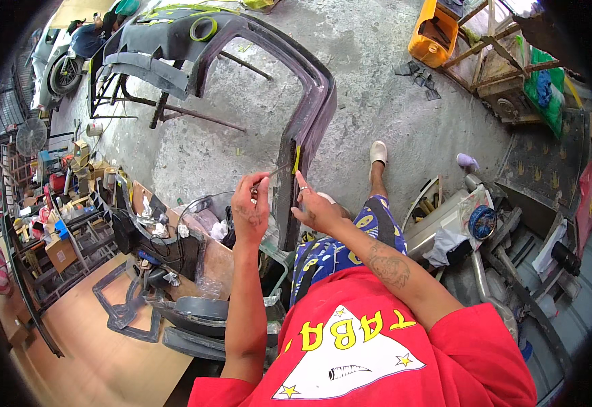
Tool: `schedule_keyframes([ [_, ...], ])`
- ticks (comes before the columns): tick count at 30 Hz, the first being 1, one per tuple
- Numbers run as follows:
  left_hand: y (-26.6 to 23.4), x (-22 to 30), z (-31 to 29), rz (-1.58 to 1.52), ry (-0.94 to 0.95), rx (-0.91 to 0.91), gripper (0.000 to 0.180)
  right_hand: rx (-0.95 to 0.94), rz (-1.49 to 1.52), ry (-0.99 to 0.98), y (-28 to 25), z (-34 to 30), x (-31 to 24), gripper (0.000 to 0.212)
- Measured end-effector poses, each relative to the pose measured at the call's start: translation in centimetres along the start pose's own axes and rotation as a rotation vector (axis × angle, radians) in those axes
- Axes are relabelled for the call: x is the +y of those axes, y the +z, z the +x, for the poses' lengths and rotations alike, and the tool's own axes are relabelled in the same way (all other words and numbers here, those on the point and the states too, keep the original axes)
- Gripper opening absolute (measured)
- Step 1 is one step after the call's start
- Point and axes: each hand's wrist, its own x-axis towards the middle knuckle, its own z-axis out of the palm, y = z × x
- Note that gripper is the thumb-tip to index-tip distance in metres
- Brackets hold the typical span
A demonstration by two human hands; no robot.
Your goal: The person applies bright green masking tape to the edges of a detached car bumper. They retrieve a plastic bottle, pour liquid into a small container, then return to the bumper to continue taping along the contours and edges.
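A grey-black car bumper with a curved, sanded edge stretches from the far left toward me. My left hand pinches a thin metal tool; its exact kind is too small to tell. The tool's tip reaches the near end of the bumper's edge, beside a strip of yellow tape. On the other side, my right hand has its index finger stretched out, the fingertip at the tape's lower end. A ring sits on that finger, and the remaining fingers are loosely bent and partly hidden.
A roll of yellow-green tape rests on the bumper's far part. Metal stand bars support it. Car parts and clutter crowd a wooden board at left. An orange container stands far right. Another person crouches beside a car.
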Motion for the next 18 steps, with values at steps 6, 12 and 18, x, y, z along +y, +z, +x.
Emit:
schedule_keyframes([
  [6,-1.1,-1.1,-1.1,-0.072,-0.078,0.065,0.016,-0.038,-0.272,-0.023,-0.5,0.3,-1.4,0.096],
  [12,-1.5,-1.5,-1.7,-0.114,-0.157,0.077,0.016,-0.113,-0.361,0.052,-0.5,0.8,-1.2,0.101],
  [18,-1.6,-1.6,-2.0,-0.106,-0.157,0.09,0.017,-0.1,-0.421,-0.001,-1.0,1.0,-0.9,0.098],
])
